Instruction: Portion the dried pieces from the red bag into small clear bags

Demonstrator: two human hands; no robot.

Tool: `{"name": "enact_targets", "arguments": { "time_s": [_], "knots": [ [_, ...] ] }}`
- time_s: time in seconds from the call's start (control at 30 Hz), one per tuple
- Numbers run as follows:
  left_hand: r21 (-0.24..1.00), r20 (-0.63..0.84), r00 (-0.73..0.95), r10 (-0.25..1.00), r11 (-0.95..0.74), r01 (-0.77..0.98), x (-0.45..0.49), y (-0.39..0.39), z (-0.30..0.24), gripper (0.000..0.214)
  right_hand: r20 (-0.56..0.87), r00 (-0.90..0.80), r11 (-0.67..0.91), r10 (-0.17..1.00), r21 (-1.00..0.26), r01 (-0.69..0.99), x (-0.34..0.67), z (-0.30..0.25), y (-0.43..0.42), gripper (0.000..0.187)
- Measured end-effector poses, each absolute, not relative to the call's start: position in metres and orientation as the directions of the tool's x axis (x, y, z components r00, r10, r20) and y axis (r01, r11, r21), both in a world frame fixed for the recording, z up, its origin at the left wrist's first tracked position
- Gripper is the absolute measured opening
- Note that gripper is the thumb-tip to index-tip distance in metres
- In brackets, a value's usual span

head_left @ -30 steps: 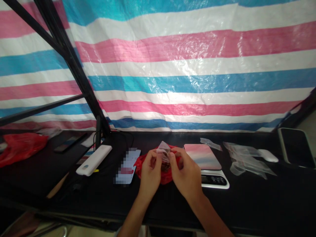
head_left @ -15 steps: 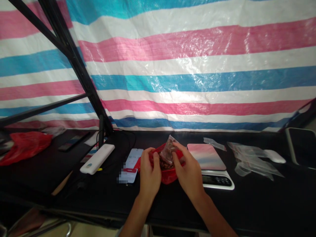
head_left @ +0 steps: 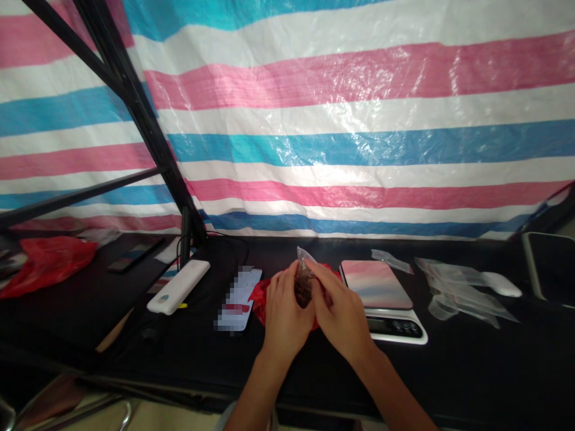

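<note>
A small clear plastic bag (head_left: pixel 306 272) with brown bits inside is held up between my two hands. My left hand (head_left: pixel 287 308) has its fingers closed around the left side of the bag. My right hand (head_left: pixel 336 305) pinches the bag from the right with thumb and fingers. Beneath both hands lies a red plastic bag (head_left: pixel 260 301), and more small brown pieces (head_left: pixel 303 293) show between the hands. The fingers hide much of the clear bag and of the red bag's inside.
A kitchen scale (head_left: pixel 377 286) stands right of my hands, with several clear bags (head_left: pixel 462 287), a small clear cup (head_left: pixel 442 307) and a white mouse-like object (head_left: pixel 502 284) beyond it. To the left are a phone (head_left: pixel 242 296), a white power bank (head_left: pixel 178 287) and another red bag (head_left: pixel 54 260).
My left hand has moved right and closed on the clear bag, which my right hand held alone over the red bag before. The clear bag has shifted slightly left.
</note>
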State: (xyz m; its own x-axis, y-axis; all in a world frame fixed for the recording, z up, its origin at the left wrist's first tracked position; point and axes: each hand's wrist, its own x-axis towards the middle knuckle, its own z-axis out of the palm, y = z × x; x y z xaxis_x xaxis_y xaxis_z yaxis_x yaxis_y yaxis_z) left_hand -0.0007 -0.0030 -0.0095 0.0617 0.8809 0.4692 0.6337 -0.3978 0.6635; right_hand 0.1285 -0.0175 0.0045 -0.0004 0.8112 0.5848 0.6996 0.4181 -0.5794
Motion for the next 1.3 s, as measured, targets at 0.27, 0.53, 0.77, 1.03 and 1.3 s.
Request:
{"name": "enact_targets", "arguments": {
  "time_s": [0.27, 0.53, 0.77, 1.03, 1.3],
  "knots": [
    [0.707, 0.482, 0.002, 0.876, -0.391, 0.590, 0.004, 0.000, -0.007, 0.056, 0.626, -0.012, 0.454, 0.780, -0.552, 0.700, 0.135, 0.004, -0.021, 0.047],
    [0.727, 0.528, -0.021, 0.849, -0.439, 0.528, 0.006, 0.003, -0.012, 0.050, 0.689, -0.020, 0.498, 0.725, -0.503, 0.706, 0.135, 0.008, -0.026, 0.047],
    [0.718, 0.541, -0.034, 0.841, -0.440, 0.540, 0.004, 0.005, -0.016, 0.043, 0.773, 0.015, 0.516, 0.635, -0.438, 0.736, 0.136, 0.009, -0.024, 0.029],
    [0.519, 0.699, -0.078, 0.711, -0.429, 0.739, -0.003, -0.006, -0.001, 0.032, 0.824, 0.333, 0.255, 0.458, -0.481, 0.839, 0.171, 0.011, -0.014, 0.013],
    [0.350, 0.330, -0.179, 0.927, 0.057, 0.935, -0.028, -0.034, 0.012, 0.039, 0.598, 0.727, -0.339, 0.338, -0.643, 0.687, 0.266, 0.027, 0.009, 0.024]
  ]
}}
